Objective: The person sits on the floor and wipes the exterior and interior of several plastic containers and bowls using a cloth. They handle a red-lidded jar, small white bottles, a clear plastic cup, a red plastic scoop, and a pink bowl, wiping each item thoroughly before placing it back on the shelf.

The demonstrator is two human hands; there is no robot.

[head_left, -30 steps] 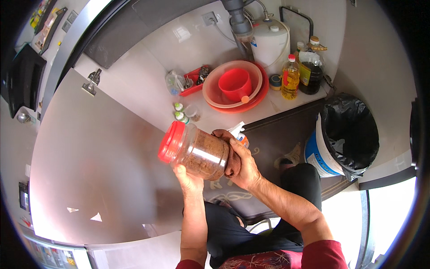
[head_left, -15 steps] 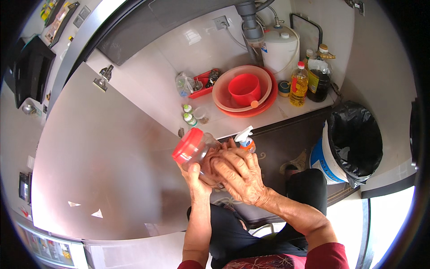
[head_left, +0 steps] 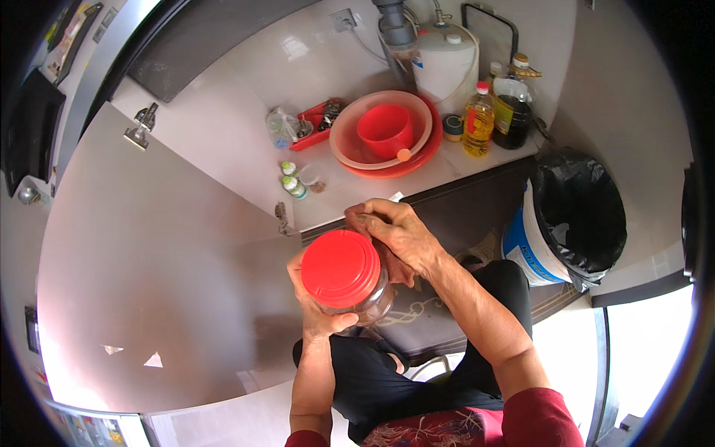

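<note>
A clear plastic jar (head_left: 369,304) with a red screw lid (head_left: 340,268) is tilted so its lid faces up toward me. My left hand (head_left: 316,309) is wrapped round its left side, the thumb across the lower front. In my right hand (head_left: 402,235) is a brownish-red cloth (head_left: 395,264), gripped between fingers and thumb and hanging against the jar's right side by the lid. Behind this hand, a small white bit of the spray bottle (head_left: 396,197) shows; the rest of it is hidden.
Ahead is an open cabinet shelf with red basins (head_left: 346,141), a red dipper (head_left: 385,130), a bottle of yellow oil (head_left: 478,123), a dark bottle (head_left: 512,119), a white tank (head_left: 445,63) and small green-capped bottles (head_left: 294,186). A lined bucket (head_left: 532,246) stands right; the cabinet door (head_left: 164,261) is left.
The jar has been turned so its lid now faces me. My right hand has shifted with the cloth from the jar's body up beside the lid. The whole view has shifted slightly.
</note>
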